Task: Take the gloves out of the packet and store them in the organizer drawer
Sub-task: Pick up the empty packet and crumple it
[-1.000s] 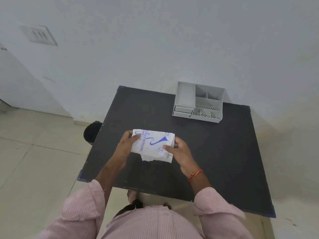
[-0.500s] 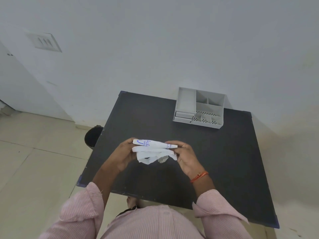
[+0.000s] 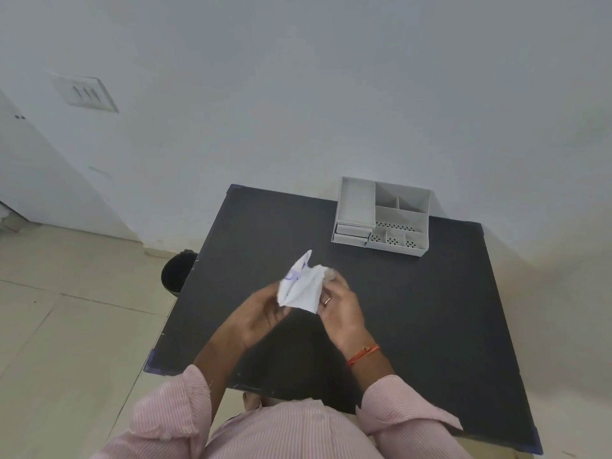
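Note:
Both hands hold a white paper glove packet with blue print, raised above the middle of the black table. My left hand grips its left lower side, my right hand grips its right side. The packet is spread apart and crumpled, one corner pointing up. A pale, translucent bit shows at its right top edge by my right fingers; I cannot tell if it is a glove. The grey organizer stands at the table's far edge, its two small drawers at the front left closed.
A black bin stands on the tiled floor just left of the table. The white wall rises right behind the organizer. A switch plate is on the wall at the upper left.
The packet went from flat and face-up, to edge-on, to pulled apart and lifted higher. Both hands have risen and turned, and the view has tilted slightly.

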